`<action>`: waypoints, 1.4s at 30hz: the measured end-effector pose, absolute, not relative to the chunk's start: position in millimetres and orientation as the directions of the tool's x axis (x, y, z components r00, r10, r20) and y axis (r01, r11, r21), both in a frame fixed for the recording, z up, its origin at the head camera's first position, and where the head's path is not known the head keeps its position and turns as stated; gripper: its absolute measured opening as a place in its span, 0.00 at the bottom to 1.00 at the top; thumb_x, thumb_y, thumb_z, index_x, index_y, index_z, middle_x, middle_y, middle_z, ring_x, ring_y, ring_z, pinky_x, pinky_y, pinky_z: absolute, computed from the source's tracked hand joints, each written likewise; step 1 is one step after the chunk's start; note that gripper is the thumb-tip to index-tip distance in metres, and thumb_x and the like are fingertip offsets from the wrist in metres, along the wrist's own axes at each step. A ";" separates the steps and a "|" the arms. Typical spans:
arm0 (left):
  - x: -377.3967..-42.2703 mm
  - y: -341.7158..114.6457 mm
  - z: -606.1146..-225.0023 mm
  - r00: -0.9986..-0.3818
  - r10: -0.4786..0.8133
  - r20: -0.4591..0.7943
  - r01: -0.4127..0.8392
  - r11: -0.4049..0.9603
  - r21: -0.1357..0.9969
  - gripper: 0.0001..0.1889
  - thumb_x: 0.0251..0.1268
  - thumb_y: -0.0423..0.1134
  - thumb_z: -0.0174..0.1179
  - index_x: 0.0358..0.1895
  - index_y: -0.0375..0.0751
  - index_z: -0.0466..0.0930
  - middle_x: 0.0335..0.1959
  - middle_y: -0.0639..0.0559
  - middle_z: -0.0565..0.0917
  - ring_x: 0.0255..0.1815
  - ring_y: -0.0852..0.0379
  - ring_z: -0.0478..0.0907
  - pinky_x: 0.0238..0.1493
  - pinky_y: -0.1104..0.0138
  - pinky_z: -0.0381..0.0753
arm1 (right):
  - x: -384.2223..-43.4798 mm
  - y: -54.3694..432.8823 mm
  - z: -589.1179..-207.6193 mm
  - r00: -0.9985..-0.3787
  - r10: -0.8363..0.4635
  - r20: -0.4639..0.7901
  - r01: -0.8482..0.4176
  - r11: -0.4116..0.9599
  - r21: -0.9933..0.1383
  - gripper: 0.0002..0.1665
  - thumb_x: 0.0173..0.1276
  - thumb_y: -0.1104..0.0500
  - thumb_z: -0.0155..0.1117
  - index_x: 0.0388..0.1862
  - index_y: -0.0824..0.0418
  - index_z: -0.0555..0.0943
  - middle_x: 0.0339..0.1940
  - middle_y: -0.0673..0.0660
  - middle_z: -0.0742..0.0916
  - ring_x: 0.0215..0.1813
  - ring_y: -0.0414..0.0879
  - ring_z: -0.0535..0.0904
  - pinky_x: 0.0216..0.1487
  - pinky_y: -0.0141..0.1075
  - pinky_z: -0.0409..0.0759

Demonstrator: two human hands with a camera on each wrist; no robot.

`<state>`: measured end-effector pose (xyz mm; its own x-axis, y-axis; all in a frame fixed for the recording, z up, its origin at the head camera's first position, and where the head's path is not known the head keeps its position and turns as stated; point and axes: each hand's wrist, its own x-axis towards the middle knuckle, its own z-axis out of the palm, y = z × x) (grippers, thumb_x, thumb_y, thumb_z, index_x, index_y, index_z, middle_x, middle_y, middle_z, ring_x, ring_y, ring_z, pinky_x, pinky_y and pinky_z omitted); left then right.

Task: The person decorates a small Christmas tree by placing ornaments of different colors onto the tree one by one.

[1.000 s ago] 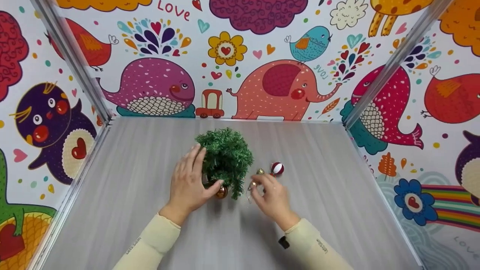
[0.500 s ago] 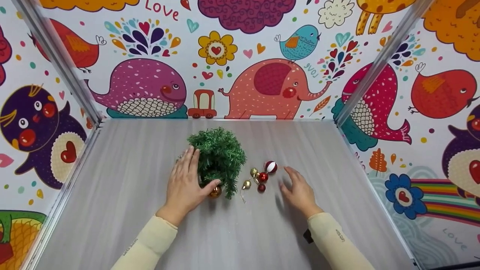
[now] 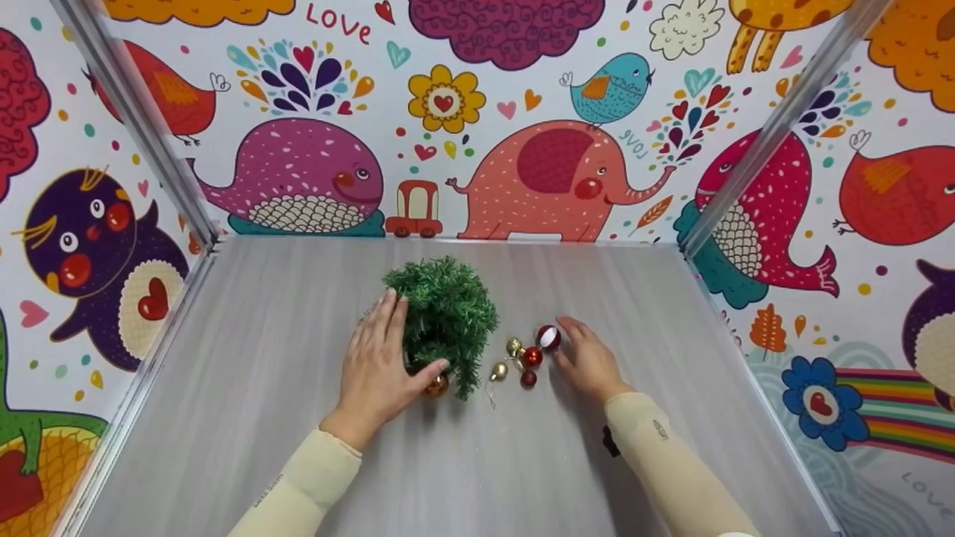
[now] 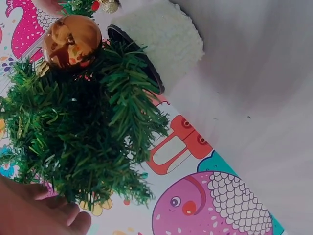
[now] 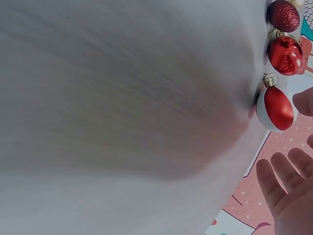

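Observation:
My left hand (image 3: 379,354) lies along the left side of a small artificial Christmas tree (image 3: 451,306), fingers straight and thumb spread toward its front. A shiny copper ball ornament (image 4: 73,41) hangs among the green tinsel branches. The left wrist view also shows the tree's white, rough-textured base (image 4: 164,44). My right hand (image 3: 592,363) is at the right of the ornament group, fingers apart and slightly bent. Nearest to it is a red-and-white ball ornament (image 5: 278,108), close to the thumb; nothing is gripped.
Beside that ball lie a shiny red ball (image 3: 532,356), a dark red glitter ball (image 3: 528,379) and two gold balls, one of them a smooth one (image 3: 499,371) with a string. The grey tabletop (image 3: 283,313) ends at printed walls (image 3: 522,89) with metal corner posts.
My right hand has drawn back from the gold ball to the right side of the group, near the red-and-white ball. My left hand stays at the tree.

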<state>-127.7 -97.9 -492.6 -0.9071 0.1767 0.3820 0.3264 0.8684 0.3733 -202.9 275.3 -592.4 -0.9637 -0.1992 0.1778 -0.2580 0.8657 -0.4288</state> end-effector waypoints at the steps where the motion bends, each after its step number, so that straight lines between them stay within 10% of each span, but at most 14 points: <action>1: -127.6 -98.1 -493.1 -0.910 0.174 0.377 0.320 0.872 0.370 0.56 0.59 0.73 0.56 0.80 0.38 0.47 0.81 0.44 0.45 0.80 0.45 0.44 0.76 0.50 0.44 | -204.9 273.4 -593.0 -0.964 -0.207 0.167 -0.260 0.867 -0.424 0.41 0.64 0.60 0.69 0.75 0.59 0.67 0.72 0.61 0.72 0.71 0.57 0.68 0.69 0.51 0.67; 42: -134.7 -117.6 -494.6 -0.864 0.249 0.437 0.421 0.833 0.359 0.42 0.55 0.44 0.62 0.76 0.39 0.61 0.78 0.44 0.59 0.77 0.43 0.54 0.72 0.46 0.57 | -218.8 275.3 -612.3 -0.923 -0.242 0.299 -0.353 0.840 -0.412 0.24 0.66 0.62 0.70 0.60 0.65 0.79 0.58 0.61 0.83 0.58 0.58 0.80 0.59 0.51 0.76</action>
<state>-134.7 -117.6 -494.6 -0.8644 0.2491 0.4368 0.4214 0.8328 0.3590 -218.8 275.3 -612.3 -0.9233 -0.2415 0.2987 -0.3530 0.8400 -0.4121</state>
